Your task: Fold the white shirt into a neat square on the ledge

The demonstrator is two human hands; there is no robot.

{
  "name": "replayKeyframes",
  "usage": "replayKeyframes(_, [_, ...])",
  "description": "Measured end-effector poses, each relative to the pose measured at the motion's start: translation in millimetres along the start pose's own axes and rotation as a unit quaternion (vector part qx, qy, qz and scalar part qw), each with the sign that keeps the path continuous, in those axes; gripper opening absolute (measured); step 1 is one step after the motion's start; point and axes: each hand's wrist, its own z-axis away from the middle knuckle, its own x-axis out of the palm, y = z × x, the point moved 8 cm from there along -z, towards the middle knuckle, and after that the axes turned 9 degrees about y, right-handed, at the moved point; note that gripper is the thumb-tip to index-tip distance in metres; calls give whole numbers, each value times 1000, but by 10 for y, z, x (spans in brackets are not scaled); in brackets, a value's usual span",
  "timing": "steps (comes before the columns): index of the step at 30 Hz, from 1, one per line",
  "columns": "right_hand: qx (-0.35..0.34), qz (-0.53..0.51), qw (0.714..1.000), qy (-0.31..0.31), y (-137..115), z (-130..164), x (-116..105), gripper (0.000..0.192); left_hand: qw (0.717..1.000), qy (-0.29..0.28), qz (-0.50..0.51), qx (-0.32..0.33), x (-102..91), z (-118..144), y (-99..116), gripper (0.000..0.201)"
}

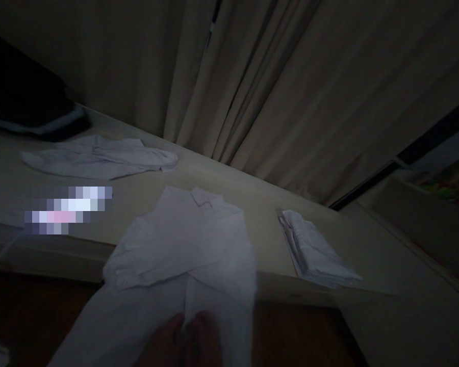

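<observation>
White shirt (202,239) is touched low on front by left hand (163,339) and right hand (206,336), set near each other; fingers curled, whether cloth is pinched cannot be told. Shirt laid over pale ledge (268,234), lower part hung past front edge; if pulled hard there, could be dragged off, folded sleeves (141,262) loosened. Folded stack (313,244) set to right; farther, white garment (99,159) spread at left, curtain (290,112) hung behind.

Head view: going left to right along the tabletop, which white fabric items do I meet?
Loosely laid white garment, collared white shirt, folded white stack.
</observation>
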Motion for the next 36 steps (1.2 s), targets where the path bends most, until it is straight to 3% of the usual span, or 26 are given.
replayKeyframes(4, [26, -42, 998, -41, -190, -29, 248, 34, 1000, -20, -11, 9, -101, 10, 44, 39])
replayKeyframes(9, [97, -93, 988, -71, -100, -49, 390, 25, 998, -32, -60, 7, -104, 11, 39, 36])
replayKeyframes(18, [177, -112, 972, -104, 57, 84, 335, 26, 997, -50, -61, 18, -94, 74, 117, 33])
replayKeyframes(25, [191, -169, 955, -152, 129, 53, 361, 21, 999, -28, -26, 35, -160, 154, 249, 47])
replayKeyframes(31, [191, -207, 946, -163, 158, -5, 343, 20, 998, 0, -24, 53, -200, 184, 327, 43])
replayKeyframes(36, [204, -212, 941, -167, 140, -33, 303, 23, 997, -8, -35, 63, -180, 234, 401, 44])
